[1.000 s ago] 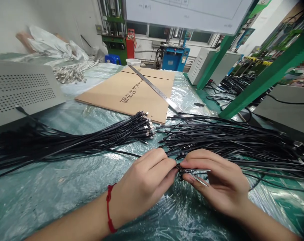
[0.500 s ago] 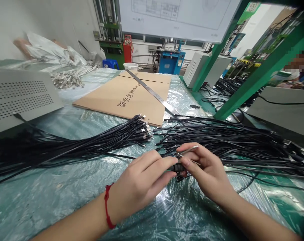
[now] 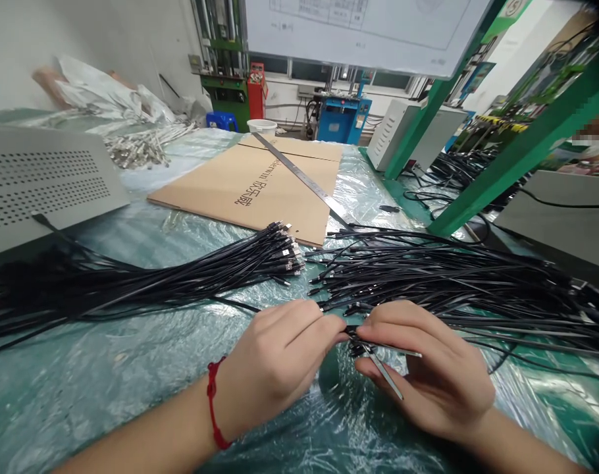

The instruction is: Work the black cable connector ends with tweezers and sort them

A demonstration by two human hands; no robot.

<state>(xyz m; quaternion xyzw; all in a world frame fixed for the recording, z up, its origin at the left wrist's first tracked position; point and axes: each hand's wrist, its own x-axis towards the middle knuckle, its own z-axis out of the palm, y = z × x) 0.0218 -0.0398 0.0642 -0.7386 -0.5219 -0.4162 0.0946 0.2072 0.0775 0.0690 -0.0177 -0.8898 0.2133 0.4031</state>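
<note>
My left hand is closed, its fingertips pinching a small dark cable end at the middle of the table. My right hand faces it, thumb and fingers on a small metal tool with two thin arms. The arms are spread in a V that points back toward my right palm, and their joined end lies beside the cable end. Its exact kind cannot be made out. Just behind both hands lie loose black cables, and at the left a bundle of black USB cables with metal plugs.
Clear plastic film covers the green table. Farther back are a cardboard sheet and a steel ruler. A perforated grey box stands left, a green post right. White cables lie at the back left.
My right hand has turned and moved slightly right and down; the tool's arms now point down to the right, more widely spread. My left fingers have closed further over the cable end.
</note>
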